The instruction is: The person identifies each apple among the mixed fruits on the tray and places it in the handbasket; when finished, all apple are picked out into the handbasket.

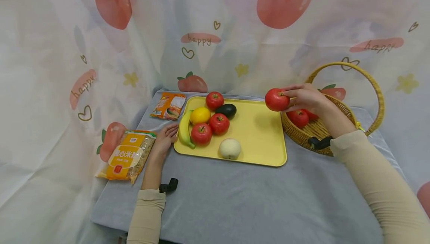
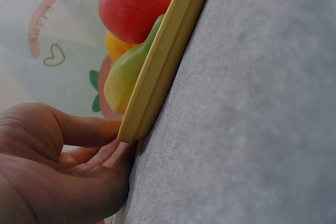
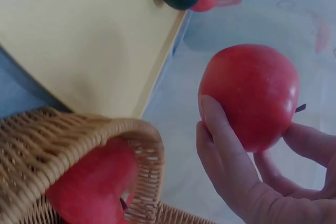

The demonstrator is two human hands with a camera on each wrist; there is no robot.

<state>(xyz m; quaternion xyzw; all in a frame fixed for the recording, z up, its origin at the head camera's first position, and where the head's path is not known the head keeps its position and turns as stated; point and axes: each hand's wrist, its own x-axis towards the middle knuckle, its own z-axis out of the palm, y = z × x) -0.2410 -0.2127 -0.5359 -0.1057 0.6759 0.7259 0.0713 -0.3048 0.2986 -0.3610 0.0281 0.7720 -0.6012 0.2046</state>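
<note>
My right hand (image 1: 306, 97) holds a red apple (image 1: 277, 99) by its fingers and thumb, raised above the tray's right end beside the wicker basket (image 1: 304, 137). More red apples (image 1: 298, 118) lie inside that basket. At the left edge of the yellow tray (image 1: 258, 139), my left hand (image 1: 164, 139) pinches the rim between thumb and fingers; some fingertips are hidden. On the tray's left half are a banana (image 1: 184, 130), a lemon (image 1: 200, 116), a dark green avocado-like fruit (image 1: 226, 111) and three red apples (image 1: 219, 124). A pale round fruit (image 1: 230, 148) sits near the front rim.
Left of the tray lie an orange snack packet (image 1: 169, 105) and a larger yellow bag of grain-like food (image 1: 129, 156). The basket's tall handle (image 1: 381, 98) arches up at the right. A grey cloth (image 1: 235, 203) covers the table, and a printed curtain (image 1: 235, 57) hangs behind.
</note>
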